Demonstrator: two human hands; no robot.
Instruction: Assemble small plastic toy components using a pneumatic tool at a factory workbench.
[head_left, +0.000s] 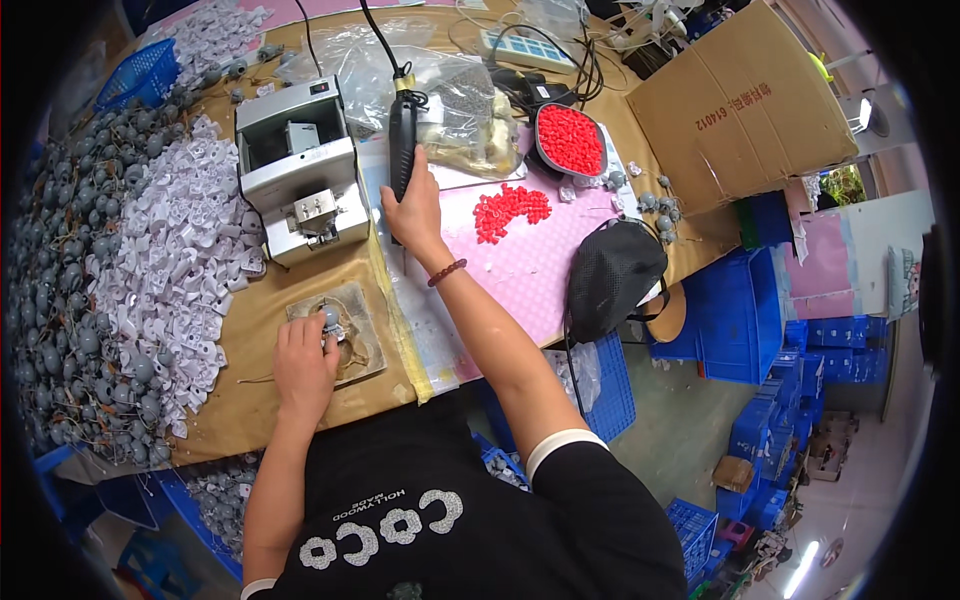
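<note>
Tool (402,135), black and corded, is held in the closed right hand (416,208), just beside the metal machine (300,170). The left hand (305,365) pinches one grey round part (331,316) between its thumb and fingers, over the square board (372,360) on the table (245,405). Red pieces (508,210) lie on the pink mat (535,270).

Assy wkshop: white pts heap (165,275), blue crates (740,315).
</note>
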